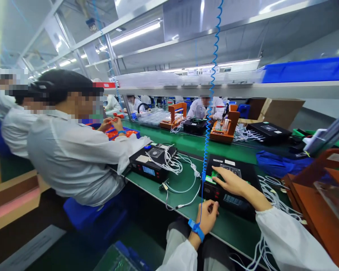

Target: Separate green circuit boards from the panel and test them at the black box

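My right hand [232, 181] lies flat on top of a black tester box [244, 171], its fingers spread toward a small green part [215, 175] at the box's left edge. My left hand [208, 216] rests at the front of the same box, by its front panel, fingers curled; whether it holds anything is unclear. A blue wrist strap [196, 229] wraps my left wrist, and its blue coiled cord [209, 113] rises to the ceiling. Both arms wear white sleeves.
A second black tester [152, 160] with white cables [177, 165] sits to the left on the green bench [192, 145]. A co-worker in white [73, 150] sits at left. An orange-brown fixture [324, 195] stands at right. Orange jigs [224, 128] and other workers are behind.
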`<state>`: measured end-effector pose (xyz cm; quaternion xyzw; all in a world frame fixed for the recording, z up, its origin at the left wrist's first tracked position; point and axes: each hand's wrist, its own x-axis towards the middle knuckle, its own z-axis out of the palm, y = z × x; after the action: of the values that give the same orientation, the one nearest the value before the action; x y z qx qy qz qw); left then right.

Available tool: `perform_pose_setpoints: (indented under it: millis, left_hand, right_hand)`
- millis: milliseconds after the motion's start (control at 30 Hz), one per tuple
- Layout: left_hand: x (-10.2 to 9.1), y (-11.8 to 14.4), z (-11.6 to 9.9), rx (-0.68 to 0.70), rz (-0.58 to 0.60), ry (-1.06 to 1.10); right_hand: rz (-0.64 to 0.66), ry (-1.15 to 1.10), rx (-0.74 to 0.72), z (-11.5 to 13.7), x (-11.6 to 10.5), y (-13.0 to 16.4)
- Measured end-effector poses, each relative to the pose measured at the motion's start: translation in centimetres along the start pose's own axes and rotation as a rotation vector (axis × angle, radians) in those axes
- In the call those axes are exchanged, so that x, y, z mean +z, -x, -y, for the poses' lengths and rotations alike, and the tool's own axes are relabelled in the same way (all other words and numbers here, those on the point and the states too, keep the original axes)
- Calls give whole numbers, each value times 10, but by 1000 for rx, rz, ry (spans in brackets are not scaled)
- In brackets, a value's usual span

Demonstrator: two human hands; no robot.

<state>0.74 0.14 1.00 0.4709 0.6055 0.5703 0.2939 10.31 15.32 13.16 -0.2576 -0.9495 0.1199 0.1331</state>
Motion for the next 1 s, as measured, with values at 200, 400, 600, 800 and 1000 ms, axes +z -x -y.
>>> perform_pose_setpoints:
  millis: [200,400,600,800,1000]
  left_hand:
    - [0,0,-1,10,-13,-5]
    - [-2,1,-2,8,0,-4]
    - [-7,1,-6,36,30,25]
    - [-10,1,-2,-77,42,198]
    - [-10,-1,1,-22,93,105]
  right_hand:
    - [-7,49,-32,-6,14,0]
    - [-275,103,-70,26,0,33]
    - [-326,-177,71,72,61,102]
    - [-129,-318,441,88,122,94]
    - [-282,-590,420,81,129,84]
